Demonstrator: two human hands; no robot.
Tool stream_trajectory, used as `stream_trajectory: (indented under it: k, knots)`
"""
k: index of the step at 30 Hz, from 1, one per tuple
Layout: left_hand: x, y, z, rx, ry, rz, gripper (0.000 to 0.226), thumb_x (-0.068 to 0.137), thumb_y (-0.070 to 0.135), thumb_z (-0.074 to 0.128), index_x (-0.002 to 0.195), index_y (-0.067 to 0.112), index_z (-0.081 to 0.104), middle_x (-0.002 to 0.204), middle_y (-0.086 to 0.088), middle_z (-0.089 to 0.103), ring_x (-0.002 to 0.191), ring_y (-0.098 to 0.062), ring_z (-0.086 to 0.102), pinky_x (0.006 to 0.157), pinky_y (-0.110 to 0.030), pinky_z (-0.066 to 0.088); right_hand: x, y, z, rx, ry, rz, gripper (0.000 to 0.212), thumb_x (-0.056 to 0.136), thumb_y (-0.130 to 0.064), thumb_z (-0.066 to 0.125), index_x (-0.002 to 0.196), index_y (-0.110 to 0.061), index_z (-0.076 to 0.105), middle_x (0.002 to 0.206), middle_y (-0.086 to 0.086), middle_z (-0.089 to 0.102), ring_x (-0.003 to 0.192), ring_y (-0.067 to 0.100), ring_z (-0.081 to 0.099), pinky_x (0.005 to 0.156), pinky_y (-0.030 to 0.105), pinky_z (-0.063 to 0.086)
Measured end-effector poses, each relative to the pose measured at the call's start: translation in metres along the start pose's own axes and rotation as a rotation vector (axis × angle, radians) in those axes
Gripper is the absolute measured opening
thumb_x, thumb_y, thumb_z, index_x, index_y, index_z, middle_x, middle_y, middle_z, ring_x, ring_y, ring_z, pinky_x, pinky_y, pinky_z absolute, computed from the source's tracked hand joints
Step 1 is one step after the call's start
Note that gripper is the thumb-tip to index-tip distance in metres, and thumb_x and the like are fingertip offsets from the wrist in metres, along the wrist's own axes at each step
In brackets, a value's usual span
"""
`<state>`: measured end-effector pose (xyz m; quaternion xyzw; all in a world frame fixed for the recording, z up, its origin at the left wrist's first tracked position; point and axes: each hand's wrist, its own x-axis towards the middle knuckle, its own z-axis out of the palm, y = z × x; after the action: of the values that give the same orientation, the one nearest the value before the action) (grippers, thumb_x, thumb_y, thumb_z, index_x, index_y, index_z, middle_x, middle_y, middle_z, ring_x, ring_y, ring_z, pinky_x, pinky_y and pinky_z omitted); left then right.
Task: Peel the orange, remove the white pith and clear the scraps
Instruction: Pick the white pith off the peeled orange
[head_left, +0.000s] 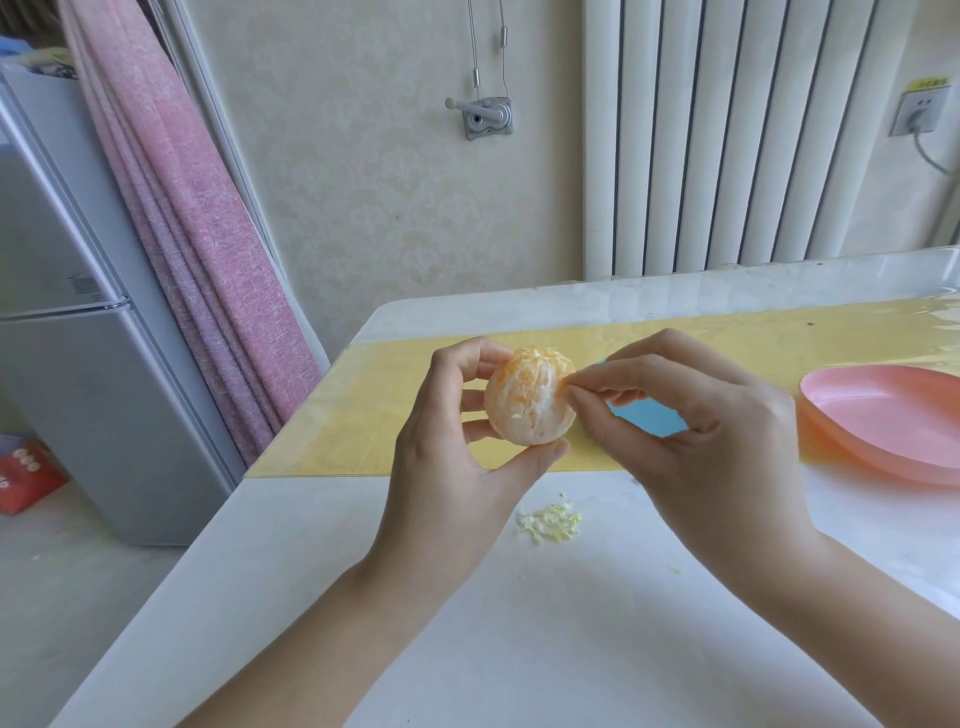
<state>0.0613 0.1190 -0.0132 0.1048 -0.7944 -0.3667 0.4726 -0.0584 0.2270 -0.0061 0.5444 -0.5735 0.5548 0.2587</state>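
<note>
My left hand (447, 441) holds a peeled orange (527, 397) above the table, with the thumb under it and the fingers curled round its far side. White pith still covers much of the fruit. My right hand (696, 421) pinches a bit of pith at the orange's right side between thumb and forefinger. A small heap of pale pith scraps (550, 522) lies on the white table (363, 597) just below the hands.
A pink oval dish (883, 421) stands at the right on the table. A yellow mat (363, 415) runs across the table, with a blue object (649, 415) partly hidden behind my right hand. A fridge and a pink curtain stand to the left.
</note>
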Motion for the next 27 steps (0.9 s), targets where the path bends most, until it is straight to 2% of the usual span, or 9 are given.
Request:
stream_trajectory:
  k: [4,7,12,15,19,23,27]
  knots:
    - [-0.0003,0.0006,0.0007,-0.006,-0.009,-0.021,0.064,0.067,0.013,0.088,0.106,0.041,0.046,0.111,0.019,0.058,0.100,-0.016,0.064,0.078,-0.018,0.052,0.0001,0.0015,0.0009,-0.023,-0.008,-0.024,0.004,0.078,-0.011,0.072,0.075,-0.010,0.070,0.074,-0.001,0.061,0.069,0.003,0.053,0.066,0.008,0.040]
    - [0.0001,0.0015,0.0007,-0.028,-0.015,-0.042,0.061,0.065,0.021,0.087,0.105,0.042,0.047,0.109,0.018,0.060,0.099,-0.017,0.065,0.077,-0.019,0.053,-0.0005,0.0024,0.0020,-0.027,-0.011,-0.035,0.005,0.076,-0.009,0.072,0.074,-0.009,0.069,0.073,0.000,0.060,0.068,0.006,0.052,0.065,0.009,0.040]
    - [-0.0002,0.0015,0.0011,-0.098,-0.047,-0.115,0.060,0.063,0.029,0.088,0.106,0.039,0.049,0.108,0.014,0.062,0.098,-0.019,0.067,0.078,-0.026,0.056,-0.0015,0.0041,0.0028,-0.020,-0.025,-0.039,0.005,0.078,-0.013,0.069,0.074,-0.010,0.067,0.074,0.000,0.060,0.068,0.009,0.053,0.064,0.014,0.042]
    - [0.0000,0.0013,0.0027,-0.181,-0.059,-0.180,0.060,0.056,0.039,0.086,0.104,0.040,0.051,0.104,0.011,0.064,0.095,-0.017,0.068,0.077,-0.031,0.057,-0.0009,0.0040,0.0031,-0.035,-0.023,-0.030,0.005,0.076,-0.011,0.071,0.074,-0.009,0.067,0.073,0.000,0.060,0.069,0.009,0.053,0.064,0.013,0.042]
    - [-0.0005,-0.0007,0.0041,-0.241,-0.074,-0.230,0.059,0.052,0.039,0.086,0.101,0.039,0.053,0.100,0.007,0.066,0.094,-0.018,0.069,0.080,-0.040,0.059,-0.0009,0.0035,0.0031,-0.030,-0.026,0.014,0.010,0.076,-0.014,0.073,0.082,-0.012,0.065,0.077,-0.005,0.059,0.074,0.004,0.053,0.069,0.009,0.040]
    - [0.0004,-0.0020,0.0014,-0.218,-0.062,-0.216,0.058,0.059,0.026,0.089,0.102,0.039,0.052,0.103,0.008,0.065,0.095,-0.018,0.069,0.077,-0.034,0.058,0.0001,0.0039,0.0005,0.068,-0.117,0.115,0.032,0.076,-0.028,0.073,0.106,-0.021,0.067,0.090,-0.008,0.060,0.082,0.005,0.057,0.076,0.010,0.041]
    - [0.0007,-0.0037,0.0001,-0.182,-0.071,-0.188,0.060,0.064,0.013,0.089,0.102,0.039,0.051,0.102,0.014,0.064,0.093,-0.015,0.068,0.073,-0.023,0.055,0.0004,0.0041,-0.0002,0.177,-0.137,0.106,0.020,0.081,-0.025,0.068,0.099,-0.019,0.074,0.089,-0.006,0.063,0.078,0.006,0.059,0.068,0.010,0.040]
